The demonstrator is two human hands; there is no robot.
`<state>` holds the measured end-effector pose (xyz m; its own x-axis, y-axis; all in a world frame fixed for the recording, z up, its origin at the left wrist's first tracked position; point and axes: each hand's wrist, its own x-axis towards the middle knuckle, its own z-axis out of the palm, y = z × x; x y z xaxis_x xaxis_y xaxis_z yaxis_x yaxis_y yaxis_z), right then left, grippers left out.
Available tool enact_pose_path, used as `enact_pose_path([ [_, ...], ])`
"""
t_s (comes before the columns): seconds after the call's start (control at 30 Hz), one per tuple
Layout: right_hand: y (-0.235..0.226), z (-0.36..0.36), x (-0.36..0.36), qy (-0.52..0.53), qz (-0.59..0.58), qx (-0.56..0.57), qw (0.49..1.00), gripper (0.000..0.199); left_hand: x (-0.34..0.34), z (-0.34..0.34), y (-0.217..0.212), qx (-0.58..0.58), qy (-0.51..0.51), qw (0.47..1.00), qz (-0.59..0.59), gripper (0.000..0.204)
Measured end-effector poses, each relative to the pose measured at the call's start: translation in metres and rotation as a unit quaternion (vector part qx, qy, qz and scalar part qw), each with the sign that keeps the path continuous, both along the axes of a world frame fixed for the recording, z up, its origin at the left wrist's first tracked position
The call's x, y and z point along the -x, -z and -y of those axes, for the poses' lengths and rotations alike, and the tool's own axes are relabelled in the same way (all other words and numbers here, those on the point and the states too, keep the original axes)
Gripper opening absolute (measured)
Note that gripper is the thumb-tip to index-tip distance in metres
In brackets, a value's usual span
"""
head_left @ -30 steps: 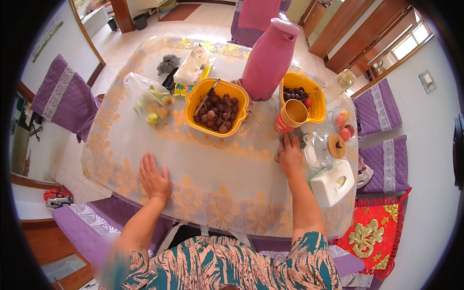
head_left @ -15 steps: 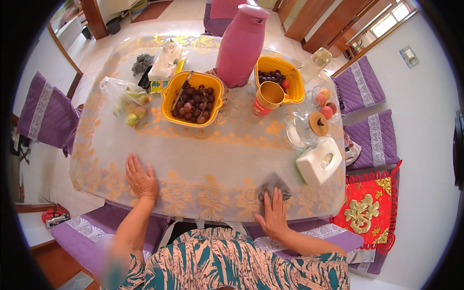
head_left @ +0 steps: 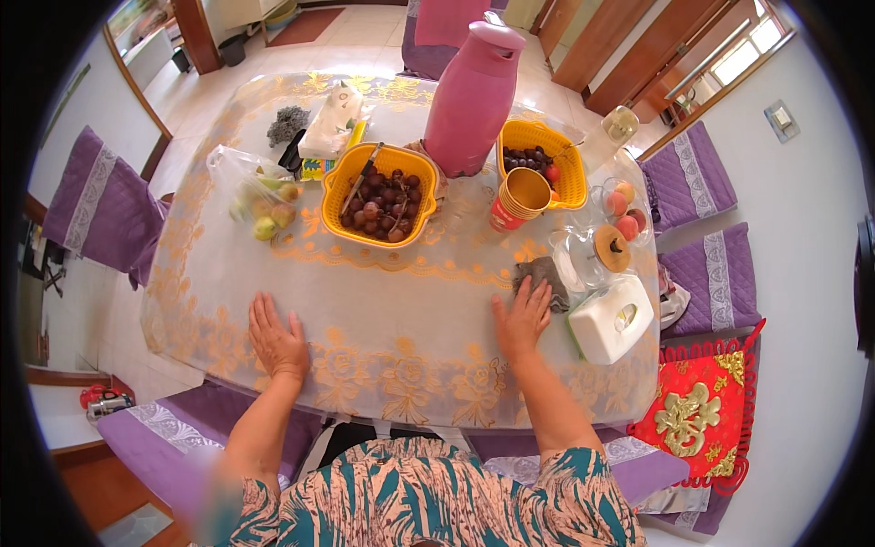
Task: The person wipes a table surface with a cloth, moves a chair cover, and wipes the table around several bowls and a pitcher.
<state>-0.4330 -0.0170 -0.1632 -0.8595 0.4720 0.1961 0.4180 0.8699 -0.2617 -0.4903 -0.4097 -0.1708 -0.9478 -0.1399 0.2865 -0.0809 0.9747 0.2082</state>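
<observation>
R hand [head_left: 521,317] is lying flat w/ fingers spread open, fingertips pressing on a grey cloth [head_left: 542,277] near the table's [head_left: 210,301] right edge, just left of the white tissue box [head_left: 611,318]. It isn't gripping the cloth, only pinning it under the fingers, prob. so it slides w/ the hand over the plastic cover. L hand [head_left: 275,335] is resting palm down near the front edge, fingers open and holding nothing; looks like it's bracing the body while the other arm reaches.

Toward the far edge, out of the hands' way: yellow basket of dark fruit [head_left: 378,193], second yellow basket [head_left: 540,161], tall pink flask [head_left: 474,87] between them, stack of orange cups [head_left: 518,198]. Bag of green fruit [head_left: 260,196] is sitting by the left edge; glass dish w/ peaches [head_left: 622,208] at the right.
</observation>
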Motion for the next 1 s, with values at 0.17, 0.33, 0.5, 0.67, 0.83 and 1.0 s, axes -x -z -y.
enact_pose_path([
  [0.17,-0.019,0.072,-0.054,-0.288,0.054,0.061,0.954,0.085,-0.001,0.002,0.0,0.003,-0.011,1.0,0.005,0.058],
  [0.33,-0.037,0.133,-0.058,-0.472,0.059,0.123,0.871,0.072,0.0,0.0,0.001,0.007,-0.01,1.0,-0.001,0.059],
  [0.5,-0.016,0.141,0.018,-0.436,0.013,0.055,0.898,0.061,0.001,0.002,0.001,0.008,-0.011,1.0,-0.003,0.06],
  [0.67,-0.018,0.089,0.036,-0.367,0.027,0.025,0.929,0.06,0.0,0.0,0.0,-0.017,-0.004,1.0,-0.005,0.059],
  [0.83,-0.006,0.02,0.02,-0.204,-0.01,-0.035,0.978,0.061,-0.003,0.002,-0.005,-0.024,-0.006,1.0,-0.004,0.059],
  [1.0,-0.014,0.045,-0.008,-0.14,-0.002,-0.008,0.99,0.072,-0.003,-0.001,-0.007,-0.026,-0.006,1.0,-0.007,0.059],
])
